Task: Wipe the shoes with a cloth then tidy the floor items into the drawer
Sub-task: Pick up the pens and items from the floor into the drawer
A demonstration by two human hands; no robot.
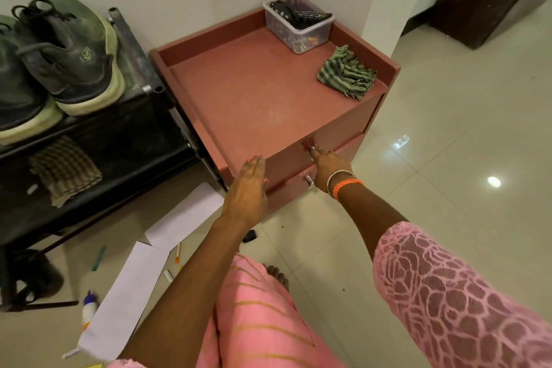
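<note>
- At the bottom of the frame, a pink patterned garment and bare toes (277,273) on the pale tiled floor (448,158).
- Lower left, floor items lie scattered: two white paper sheets (128,293), a small glue bottle (88,308), a green pen (99,258) and an orange-tipped pen (177,253).
- A small dark object (249,236) lies on the tiles just in front of the cabinet.
- In the centre, the left hand (246,188) lies flat with straight fingers pressed against the front of the upper drawer (286,158).
- Just to its right, the right hand (328,169) pinches the small metal knob of that drawer; orange and silver bangles circle its wrist. The two hands are apart.
- A second knob (308,180) shows on the lower drawer front.
- The reddish cabinet (254,92) has a rimmed top carrying a crumpled green striped cloth (346,72) at its right edge and, further back, a clear plastic box (298,27) of small things.
- At the left, a dark rack (119,140) holds a checked cloth (64,169) on a lower shelf and the grey-green shoes (68,57) on top, against the wall.
</note>
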